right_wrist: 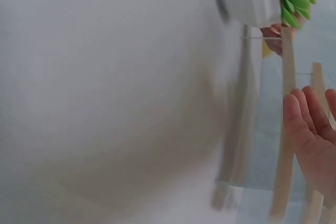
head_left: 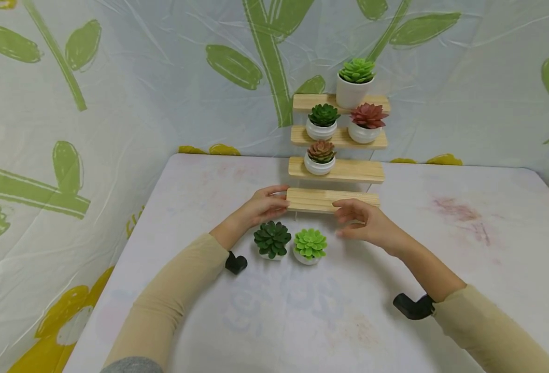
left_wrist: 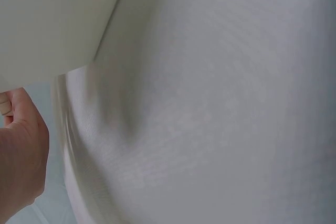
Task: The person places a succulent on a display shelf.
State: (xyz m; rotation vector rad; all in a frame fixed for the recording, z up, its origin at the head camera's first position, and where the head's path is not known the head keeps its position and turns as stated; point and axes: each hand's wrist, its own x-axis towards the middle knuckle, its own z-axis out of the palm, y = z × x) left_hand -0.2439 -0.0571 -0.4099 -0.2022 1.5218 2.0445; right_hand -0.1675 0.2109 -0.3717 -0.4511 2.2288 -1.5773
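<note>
A tiered plant stand with pale wooden shelves [head_left: 337,171] stands at the back of the table. My left hand [head_left: 262,205] grips the left end of its lowest shelf [head_left: 316,201]. My right hand [head_left: 369,225] is in front of the right part of that shelf, its fingers loosely bent and holding nothing; the right wrist view shows its fingers [right_wrist: 310,111] beside the shelf edge. A dark green succulent [head_left: 272,239] and a bright green succulent [head_left: 310,244], both in white pots, stand on the table between my hands. A white pot [left_wrist: 47,19] fills the upper left of the left wrist view.
A light green succulent in a tall pot [head_left: 352,90] sits on the top shelf. Below it are a green succulent [head_left: 323,116] and a red one [head_left: 368,116], then a brownish one [head_left: 321,155]. A patterned sheet [head_left: 139,77] hangs behind the white table [head_left: 302,321].
</note>
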